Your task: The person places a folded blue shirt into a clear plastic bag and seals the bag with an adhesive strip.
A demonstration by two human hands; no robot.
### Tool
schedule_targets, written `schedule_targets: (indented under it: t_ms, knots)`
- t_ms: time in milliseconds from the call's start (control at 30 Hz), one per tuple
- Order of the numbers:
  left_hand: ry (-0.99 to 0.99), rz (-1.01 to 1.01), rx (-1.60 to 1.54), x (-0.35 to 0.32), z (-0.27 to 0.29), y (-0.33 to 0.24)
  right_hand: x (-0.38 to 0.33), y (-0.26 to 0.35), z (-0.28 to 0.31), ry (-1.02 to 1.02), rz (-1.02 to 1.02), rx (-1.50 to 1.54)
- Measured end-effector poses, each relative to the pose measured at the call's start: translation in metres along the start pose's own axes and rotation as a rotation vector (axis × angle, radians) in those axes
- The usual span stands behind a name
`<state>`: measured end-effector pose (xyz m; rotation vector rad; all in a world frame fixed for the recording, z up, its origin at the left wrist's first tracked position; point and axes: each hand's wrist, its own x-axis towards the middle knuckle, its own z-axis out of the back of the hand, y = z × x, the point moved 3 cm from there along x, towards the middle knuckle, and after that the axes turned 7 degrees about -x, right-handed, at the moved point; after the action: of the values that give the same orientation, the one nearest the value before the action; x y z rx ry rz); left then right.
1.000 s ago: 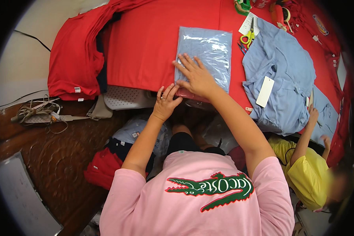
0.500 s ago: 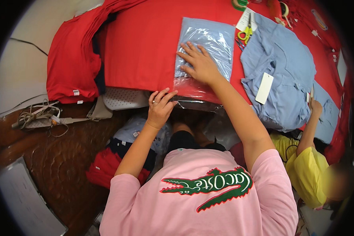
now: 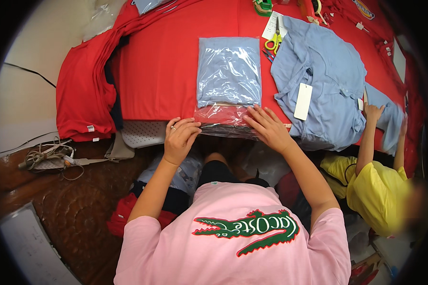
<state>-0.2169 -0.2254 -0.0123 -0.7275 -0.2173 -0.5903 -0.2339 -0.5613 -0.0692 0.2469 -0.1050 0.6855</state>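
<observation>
A folded light-blue garment (image 3: 228, 71) lies inside a clear plastic bag (image 3: 218, 114) at the table's near edge. The bag's slack end extends toward me and hangs over that edge. At its near left corner, my left hand (image 3: 179, 137) has its bent fingers closed on the plastic; a ring shows on one finger. My right hand (image 3: 271, 130) rests at the near right corner, fingers spread and touching the plastic. Its thumb is hidden. To the right lies a loose light-blue garment (image 3: 323, 80) with a white hang tag (image 3: 303, 101) on it.
Red cloth (image 3: 161, 71) covers the table. Yellow-handled scissors (image 3: 274, 42) lie beyond the bag on a paper slip, near a green tape dispenser (image 3: 262, 6). Red garments (image 3: 83, 90) drape at the left. A co-worker in a yellow shirt (image 3: 373, 190) reaches onto blue cloth at the right.
My right hand has come off the bagged garment's top and moved toward me, to the bag's near right corner. My left hand stays at the near left corner. The view has shifted.
</observation>
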Motion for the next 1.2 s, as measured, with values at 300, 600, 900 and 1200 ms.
schedule_targets:
  t_ms: [300, 600, 900, 1200]
  knots:
    - [0.061, 0.074, -0.189, -0.003, -0.002, 0.011, 0.007, -0.018, -0.006, 0.032, -0.147, 0.387]
    - [-0.230, 0.624, -0.789, 0.072, -0.055, 0.042, 0.032, -0.040, -0.026, -0.208, -0.753, 1.223]
    - [-0.122, 0.843, -0.296, 0.077, -0.082, 0.052, 0.061, -0.030, -0.013, -0.170, -1.103, 0.736]
    - [-0.172, 0.443, 0.123, 0.100, -0.072, 0.037, 0.082, -0.030, 0.020, -0.442, -0.736, 0.009]
